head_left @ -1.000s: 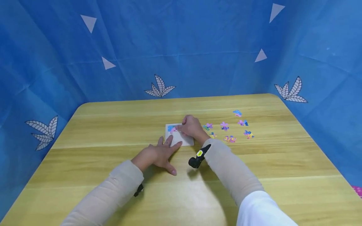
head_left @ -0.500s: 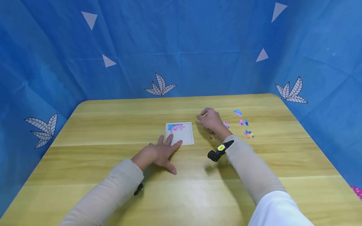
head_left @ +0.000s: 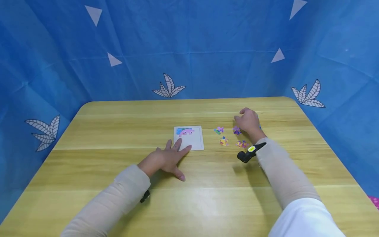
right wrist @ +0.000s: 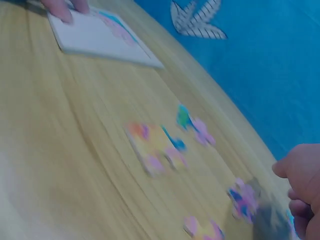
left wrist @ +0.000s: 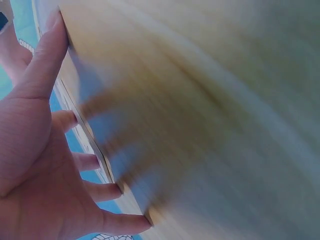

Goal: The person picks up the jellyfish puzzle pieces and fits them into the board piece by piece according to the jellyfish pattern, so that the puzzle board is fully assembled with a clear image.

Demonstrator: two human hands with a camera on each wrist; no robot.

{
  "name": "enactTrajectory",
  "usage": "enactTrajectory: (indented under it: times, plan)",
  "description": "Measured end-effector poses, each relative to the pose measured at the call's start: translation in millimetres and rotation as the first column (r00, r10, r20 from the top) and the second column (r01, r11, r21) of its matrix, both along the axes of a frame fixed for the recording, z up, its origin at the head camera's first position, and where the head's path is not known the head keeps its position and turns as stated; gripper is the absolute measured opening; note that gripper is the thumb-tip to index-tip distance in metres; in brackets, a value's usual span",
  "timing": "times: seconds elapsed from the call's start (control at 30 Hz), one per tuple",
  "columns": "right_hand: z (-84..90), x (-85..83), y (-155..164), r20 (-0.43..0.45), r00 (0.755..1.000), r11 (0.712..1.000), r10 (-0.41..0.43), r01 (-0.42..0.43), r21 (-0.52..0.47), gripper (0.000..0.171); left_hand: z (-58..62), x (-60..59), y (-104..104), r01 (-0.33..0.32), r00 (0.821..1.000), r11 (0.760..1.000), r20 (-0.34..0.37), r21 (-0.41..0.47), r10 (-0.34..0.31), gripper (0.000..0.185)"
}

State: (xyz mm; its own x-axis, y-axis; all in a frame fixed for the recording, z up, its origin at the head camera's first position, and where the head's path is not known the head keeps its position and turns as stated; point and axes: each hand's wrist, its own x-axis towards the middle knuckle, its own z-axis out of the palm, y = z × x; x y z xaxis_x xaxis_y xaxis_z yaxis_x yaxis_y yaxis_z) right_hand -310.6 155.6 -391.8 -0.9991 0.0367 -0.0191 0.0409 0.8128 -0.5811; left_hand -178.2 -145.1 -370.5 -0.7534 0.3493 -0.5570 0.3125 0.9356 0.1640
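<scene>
— The right hand (head_left: 248, 121) has swung away from the white puzzle board (head_left: 189, 138); a moment ago it was just right of the board, now it's out over the loose pieces on the far right.

— Is it holding one?

— Can't tell. Its fingers are curled down toward the table (head_left: 88, 164), hovering just beside a purple piece (head_left: 236, 130), which lies at the near left of its fingertips. The wrist view is too blurred to show a pinch.

— And the other hand?

— The left hand (head_left: 165, 160) lies flat, fingers spread, its fingertips resting on the near edge of the board. The board has a blue and pink patch (head_left: 185, 132) filled in at its far edge.

— What else lies around?

— A pink and green piece (head_left: 218, 130) and a yellow piece (head_left: 224, 142) sit between the board and the right hand, and a pink and yellow piece (head_left: 241, 144) lies just near of the hand, beside the black wrist camera (head_left: 246, 154). Nothing blocks the way between them.
</scene>
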Motion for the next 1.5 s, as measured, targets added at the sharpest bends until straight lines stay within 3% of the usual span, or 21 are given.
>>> enactTrajectory:
  times: [0.27,0.5,0.77,1.0,1.3,1.5]
  plan:
    - [-1.2,-3.1,28.1,0.001,0.997,0.996,-0.081,0.081,0.044,0.043,0.4,0.3,-0.7,-0.008,1.0,1.0,0.004,-0.001,0.008,0.114]
    - [-3.2,-1.2,42.2,0.053,0.992,0.992,-0.118,0.116,0.049,0.055,-0.9,-0.6,-0.6,0.001,1.0,1.0,0.0,-0.001,-0.001,0.114]
    - [-7.1,-3.8,43.6,0.102,0.981,0.984,-0.164,0.155,0.086,0.053,-0.6,0.5,-0.2,-0.008,1.0,1.0,-0.001,-0.005,0.008,0.114]
    - [-9.4,-9.2,41.5,0.093,0.98,0.98,-0.177,0.166,0.111,0.048,0.4,0.5,-0.1,-0.014,1.0,1.0,0.008,-0.003,0.014,0.114]
    - [-16.4,-3.7,45.2,0.0,0.968,0.965,-0.25,0.249,-0.087,0.037,-2.9,1.7,3.7,-0.001,1.0,1.0,0.013,-0.004,0.001,0.114]
    - [-12.8,-4.1,40.2,-0.042,0.985,0.968,-0.169,0.158,-0.194,0.045,-0.7,0.6,3.4,-0.003,1.0,1.0,0.012,-0.016,0.003,0.114]
